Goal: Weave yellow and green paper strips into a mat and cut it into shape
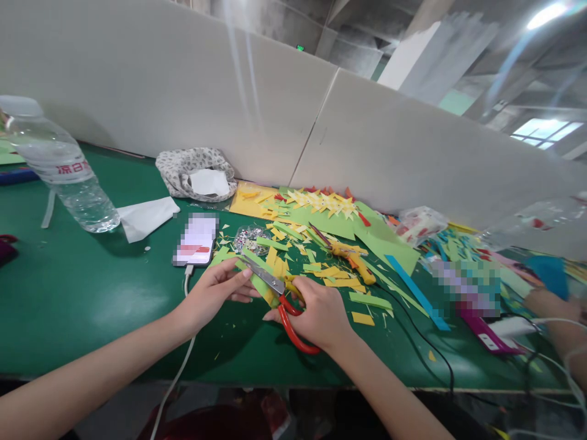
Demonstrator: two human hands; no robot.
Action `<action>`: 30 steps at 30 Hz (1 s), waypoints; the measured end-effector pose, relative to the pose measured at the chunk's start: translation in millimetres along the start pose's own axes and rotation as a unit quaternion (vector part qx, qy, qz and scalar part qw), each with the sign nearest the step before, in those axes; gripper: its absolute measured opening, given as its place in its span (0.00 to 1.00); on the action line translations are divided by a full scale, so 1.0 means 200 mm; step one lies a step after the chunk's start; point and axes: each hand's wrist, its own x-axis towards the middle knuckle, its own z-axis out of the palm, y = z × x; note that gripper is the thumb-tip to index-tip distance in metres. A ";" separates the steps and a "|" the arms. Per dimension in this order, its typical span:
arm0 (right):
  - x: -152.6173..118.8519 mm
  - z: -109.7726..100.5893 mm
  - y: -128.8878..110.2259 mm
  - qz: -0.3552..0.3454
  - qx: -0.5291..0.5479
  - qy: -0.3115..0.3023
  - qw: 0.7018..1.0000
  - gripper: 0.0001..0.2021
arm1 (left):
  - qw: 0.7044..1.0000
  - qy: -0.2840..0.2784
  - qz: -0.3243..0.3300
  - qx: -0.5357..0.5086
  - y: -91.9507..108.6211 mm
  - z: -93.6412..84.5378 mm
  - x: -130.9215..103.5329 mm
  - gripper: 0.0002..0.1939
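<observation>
My right hand [321, 315] grips red-handled scissors [287, 311] whose blades point up-left across a strip of light green paper [257, 282]. My left hand [214, 293] pinches that green strip from the left, fingers just under the blades. Both hands hover low over the green table [82, 287] near its front edge. Yellow and green paper scraps [321, 272] lie scattered just beyond my hands.
A phone [196, 239] on a charging cable lies left of the scraps. A water bottle [59, 168], a white tissue [147, 217] and a patterned cloth pouch [195, 174] stand further left. Orange-handled scissors [351, 256] rest behind. Another person's arm [554, 311] works at right. White partition boards [367, 140] back the table.
</observation>
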 end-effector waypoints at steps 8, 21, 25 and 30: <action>-0.01 0.01 -0.01 0.015 0.017 -0.028 0.999 0.25 | 0.999 -0.006 0.012 0.034 -0.03 0.00 0.01 0.10; -0.01 0.00 -0.02 0.022 0.036 -0.037 0.998 0.25 | 0.998 -0.025 0.025 0.042 -0.03 0.00 0.00 0.09; -0.01 0.02 -0.02 0.019 0.045 -0.022 0.999 0.24 | 0.998 -0.026 0.026 0.053 -0.04 0.00 0.01 0.10; 0.00 0.00 -0.02 0.054 0.088 -0.008 0.995 0.23 | 0.996 -0.009 0.023 0.082 -0.04 -0.01 0.03 0.10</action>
